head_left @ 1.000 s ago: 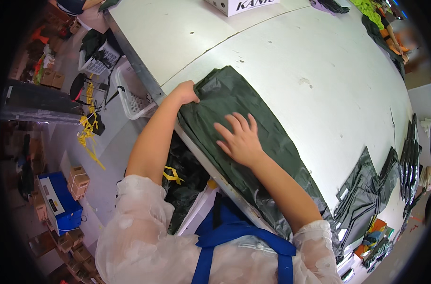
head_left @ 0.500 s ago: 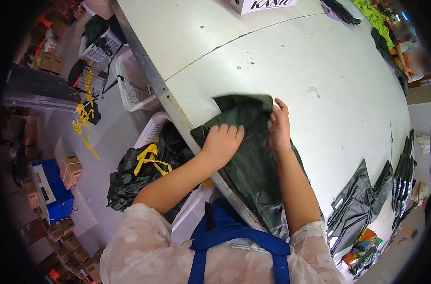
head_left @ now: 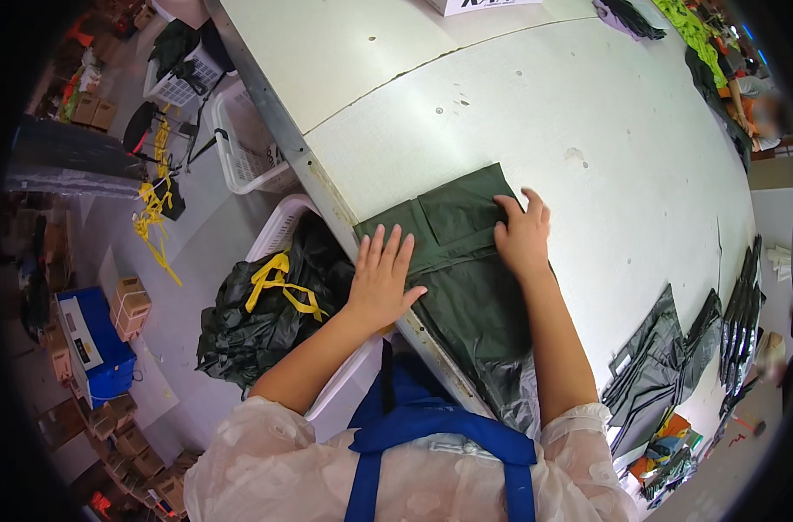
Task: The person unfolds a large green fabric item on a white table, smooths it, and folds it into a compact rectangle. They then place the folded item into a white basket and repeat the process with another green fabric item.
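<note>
A dark green garment [head_left: 466,296] of smooth, slightly shiny cloth lies along the near-left edge of the white table [head_left: 623,174]. Its far end is folded into a squared, layered band, while the near end runs down toward my blue apron. My left hand [head_left: 382,277] rests palm down on the garment's left side, fingers stretched out. At the far right edge of the cloth, my right hand [head_left: 524,233] has its fingers apart, with the thumb and fingertips touching the fabric. Neither hand grips it.
Left of the table edge, a white basket [head_left: 283,228] holds black cloth with yellow straps [head_left: 279,287]. More white baskets stand beyond it. Several dark folded garments [head_left: 649,374] lie at the table's right. A box [head_left: 483,7] sits at the far edge. A co-worker [head_left: 758,109] is at far right.
The far end of the garment, raised and curling before, now lies flat and squared. My left hand has gone from curled on the cloth to flat; my right hand has moved slightly nearer.
</note>
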Demonstrator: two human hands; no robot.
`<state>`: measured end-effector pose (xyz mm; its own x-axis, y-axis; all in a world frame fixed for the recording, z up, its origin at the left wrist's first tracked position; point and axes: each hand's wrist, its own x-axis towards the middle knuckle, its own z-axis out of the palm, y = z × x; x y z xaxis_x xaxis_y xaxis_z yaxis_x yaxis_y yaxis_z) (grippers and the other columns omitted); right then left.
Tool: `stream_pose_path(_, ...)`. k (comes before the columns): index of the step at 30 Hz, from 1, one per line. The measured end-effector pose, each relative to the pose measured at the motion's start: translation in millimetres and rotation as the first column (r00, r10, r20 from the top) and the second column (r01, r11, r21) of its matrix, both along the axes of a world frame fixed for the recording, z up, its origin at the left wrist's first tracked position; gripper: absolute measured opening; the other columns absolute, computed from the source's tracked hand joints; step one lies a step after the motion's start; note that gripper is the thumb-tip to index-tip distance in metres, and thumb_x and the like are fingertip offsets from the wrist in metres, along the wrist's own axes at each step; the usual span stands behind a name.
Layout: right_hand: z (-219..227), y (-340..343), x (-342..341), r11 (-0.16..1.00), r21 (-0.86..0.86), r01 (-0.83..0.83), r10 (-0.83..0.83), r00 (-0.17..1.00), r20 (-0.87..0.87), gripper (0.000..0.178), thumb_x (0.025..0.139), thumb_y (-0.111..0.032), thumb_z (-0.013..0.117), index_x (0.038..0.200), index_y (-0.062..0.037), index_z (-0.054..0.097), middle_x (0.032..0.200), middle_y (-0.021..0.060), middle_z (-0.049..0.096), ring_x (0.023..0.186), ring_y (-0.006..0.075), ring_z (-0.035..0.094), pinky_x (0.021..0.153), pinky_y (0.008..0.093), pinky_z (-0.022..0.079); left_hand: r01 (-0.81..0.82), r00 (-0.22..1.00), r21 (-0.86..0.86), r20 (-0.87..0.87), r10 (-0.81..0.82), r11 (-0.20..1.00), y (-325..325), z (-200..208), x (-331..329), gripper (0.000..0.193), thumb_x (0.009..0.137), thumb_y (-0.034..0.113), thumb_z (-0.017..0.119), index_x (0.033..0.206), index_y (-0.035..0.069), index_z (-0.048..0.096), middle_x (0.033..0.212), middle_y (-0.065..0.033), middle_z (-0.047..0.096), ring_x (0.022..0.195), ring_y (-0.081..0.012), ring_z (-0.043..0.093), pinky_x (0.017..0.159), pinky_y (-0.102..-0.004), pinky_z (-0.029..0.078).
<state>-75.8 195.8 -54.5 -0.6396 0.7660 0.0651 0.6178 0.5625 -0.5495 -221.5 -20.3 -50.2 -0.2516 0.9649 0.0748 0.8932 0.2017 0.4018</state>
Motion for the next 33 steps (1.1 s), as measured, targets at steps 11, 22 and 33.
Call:
stream_pose_path(11,-4.3,-29.0,-46.2,0.921,0.147,-0.360,0.324,0.920,0.218,0.022,0.079,-0.016,0.063,0.100,-0.0115,0.063,0.103,0.0065,0.060,0.099,0.0257,0.056,0.084,0.0405,0.043,0.151,0.986,0.018,-0.072,-0.150,0.988,6.4,-35.0,3.1,0.053,0.087,0.013,0.057,0.136,0.003,0.042,0.140,-0.0173,0.043,0.132,-0.0327,0.039,0.110,-0.0444,0.029)
stream_pose_path(22,-4.2,-15.3,15.4,0.814,-0.469,0.344,-0.398,0.917,-0.019,0.049,0.082,-0.015,0.065,0.124,0.0039,0.048,0.102,0.0137,0.057,0.088,0.0226,0.057,0.076,0.0303,0.047,0.089,0.984,0.130,-0.162,-0.067,0.988,28.3,-10.4,12.5,0.065,0.081,0.007,0.057,0.142,0.008,0.036,0.144,-0.0170,0.037,0.132,-0.0341,0.037,0.101,-0.0456,0.036)
stream_pose_path(33,-5.2,30.1,-19.8,0.493,-0.855,0.158,-0.542,0.825,-0.160,0.028,0.086,-0.006,0.050,0.114,-0.0058,0.052,0.088,0.0040,0.057,0.073,0.0102,0.049,0.061,0.0232,0.038,0.077,0.995,0.090,-0.077,-0.070,0.993,54.1,-22.4,29.0,0.057,0.083,0.006,0.049,0.139,0.006,0.041,0.140,-0.0172,0.044,0.126,-0.0343,0.044,0.099,-0.0434,0.036)
